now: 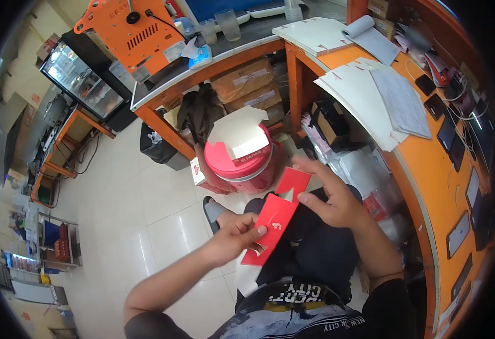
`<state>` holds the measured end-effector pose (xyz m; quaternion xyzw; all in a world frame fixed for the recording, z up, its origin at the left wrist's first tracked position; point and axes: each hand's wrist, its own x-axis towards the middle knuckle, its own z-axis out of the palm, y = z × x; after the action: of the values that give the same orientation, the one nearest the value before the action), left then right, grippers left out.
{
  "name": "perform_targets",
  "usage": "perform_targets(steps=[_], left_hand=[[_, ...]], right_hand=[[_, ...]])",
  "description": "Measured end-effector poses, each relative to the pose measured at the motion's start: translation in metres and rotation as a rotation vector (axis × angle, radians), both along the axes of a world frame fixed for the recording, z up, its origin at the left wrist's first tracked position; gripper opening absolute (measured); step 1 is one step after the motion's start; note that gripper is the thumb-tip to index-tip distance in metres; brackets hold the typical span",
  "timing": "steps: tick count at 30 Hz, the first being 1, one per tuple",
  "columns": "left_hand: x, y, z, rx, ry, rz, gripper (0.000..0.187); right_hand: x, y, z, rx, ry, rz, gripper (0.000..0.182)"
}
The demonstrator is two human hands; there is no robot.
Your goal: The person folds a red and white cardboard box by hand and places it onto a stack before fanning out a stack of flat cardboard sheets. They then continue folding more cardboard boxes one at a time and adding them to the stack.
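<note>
Over my lap I hold a red cardboard piece [277, 221] with a small pale print and cut flaps, which looks like a partly folded box. My left hand [239, 237] grips its lower left part, thumb on the printed face. My right hand [329, 198] pinches the upper right flap between thumb and fingers. Just ahead, a partly folded box with a white inside [239, 135] and red lettered edge rests on the lid of a red bucket [253, 179].
Stacks of flat white card sheets [355, 101] lie on the orange counter [411, 169] at my right, near several phones. An orange machine [129, 37] stands on the far counter. A black bin [160, 144] and a red-and-white box [202, 176] stand on the floor.
</note>
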<state>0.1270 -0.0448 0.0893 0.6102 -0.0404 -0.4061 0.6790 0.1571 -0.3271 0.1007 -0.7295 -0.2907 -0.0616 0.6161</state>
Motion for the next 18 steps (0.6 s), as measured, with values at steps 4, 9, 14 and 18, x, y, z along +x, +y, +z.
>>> perform_targets(steps=[4,9,14,18], left_hand=[[-0.036,-0.033,-0.04,-0.362,0.126,0.136,0.029],[-0.075,-0.058,-0.071,-0.579,0.331,0.192,0.03],[-0.095,-0.056,-0.072,-0.365,0.212,0.174,0.034],[-0.07,-0.03,-0.04,0.076,-0.609,0.046,0.019]], right_hand=[[-0.03,-0.006,-0.036,0.345,0.252,-0.019,0.055],[-0.059,-0.023,-0.007,-0.228,-0.064,0.087,0.038],[-0.063,-0.012,-0.01,-0.447,-0.065,0.359,0.03],[-0.051,0.0,-0.002,-0.415,-0.064,0.282,0.03]])
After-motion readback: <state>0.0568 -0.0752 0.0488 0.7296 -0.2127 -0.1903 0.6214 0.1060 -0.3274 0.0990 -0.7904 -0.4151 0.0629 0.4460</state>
